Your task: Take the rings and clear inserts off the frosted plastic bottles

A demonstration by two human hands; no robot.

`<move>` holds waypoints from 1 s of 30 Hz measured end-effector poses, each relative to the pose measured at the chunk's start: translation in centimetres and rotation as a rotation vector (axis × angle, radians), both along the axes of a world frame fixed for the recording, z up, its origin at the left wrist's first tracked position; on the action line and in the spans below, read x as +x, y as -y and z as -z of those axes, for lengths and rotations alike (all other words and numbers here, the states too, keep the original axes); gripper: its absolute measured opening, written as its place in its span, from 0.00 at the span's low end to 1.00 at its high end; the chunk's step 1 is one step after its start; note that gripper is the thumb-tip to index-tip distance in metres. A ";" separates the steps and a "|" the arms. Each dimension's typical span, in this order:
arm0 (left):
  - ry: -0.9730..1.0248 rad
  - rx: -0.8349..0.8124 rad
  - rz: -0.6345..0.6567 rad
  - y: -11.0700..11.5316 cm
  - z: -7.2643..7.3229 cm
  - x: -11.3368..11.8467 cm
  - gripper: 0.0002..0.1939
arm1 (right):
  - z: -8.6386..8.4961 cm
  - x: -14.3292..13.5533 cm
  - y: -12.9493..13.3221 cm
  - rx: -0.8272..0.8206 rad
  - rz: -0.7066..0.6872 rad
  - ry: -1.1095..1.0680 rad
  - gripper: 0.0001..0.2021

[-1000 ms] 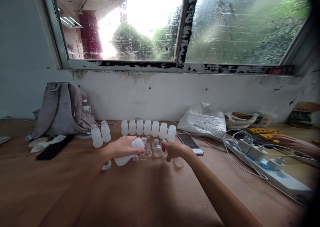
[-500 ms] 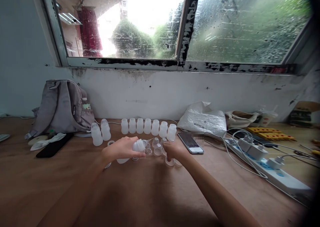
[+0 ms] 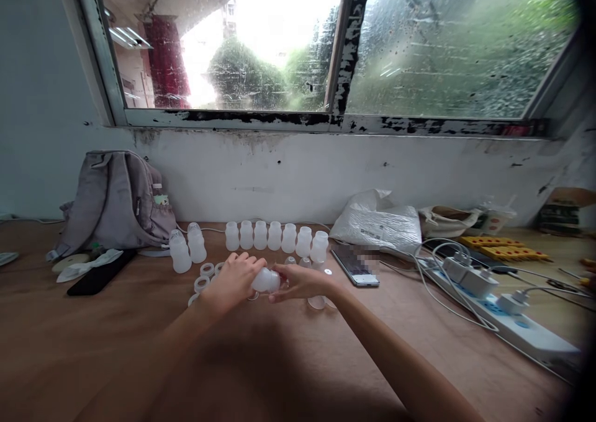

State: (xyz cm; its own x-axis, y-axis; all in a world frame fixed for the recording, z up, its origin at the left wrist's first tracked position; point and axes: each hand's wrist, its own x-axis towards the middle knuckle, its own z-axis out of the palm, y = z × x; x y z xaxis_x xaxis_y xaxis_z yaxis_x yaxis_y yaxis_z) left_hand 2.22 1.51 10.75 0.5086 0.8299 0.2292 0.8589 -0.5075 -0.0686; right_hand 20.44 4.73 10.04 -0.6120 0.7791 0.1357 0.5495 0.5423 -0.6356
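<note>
Right hand [image 3: 300,281] has joined left hand [image 3: 236,278] at the bottle [image 3: 266,280] (frosted white).

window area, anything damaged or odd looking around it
Yes: the window frame looks damaged, its pale paint flaked away in dark patches along the bottom and middle upright. The wall just below has stains, perhaps from damp.

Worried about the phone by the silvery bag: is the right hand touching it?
Apart; the head view shows bare tabletop between the right hand and the phone.
</note>
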 end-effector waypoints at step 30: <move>0.497 -0.661 -0.023 -2.3 -1.7 -2.0 0.27 | -1.0 1.5 -1.6 -0.118 -0.078 0.011 0.17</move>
State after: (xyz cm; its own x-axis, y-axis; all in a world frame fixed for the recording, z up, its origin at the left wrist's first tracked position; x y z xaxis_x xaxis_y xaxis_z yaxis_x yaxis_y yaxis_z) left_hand 0.19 3.77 12.47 0.4577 0.8815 -0.1165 0.7210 -0.2913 0.6287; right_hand 21.98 6.29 11.09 -0.6723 0.7393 0.0392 0.5159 0.5058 -0.6913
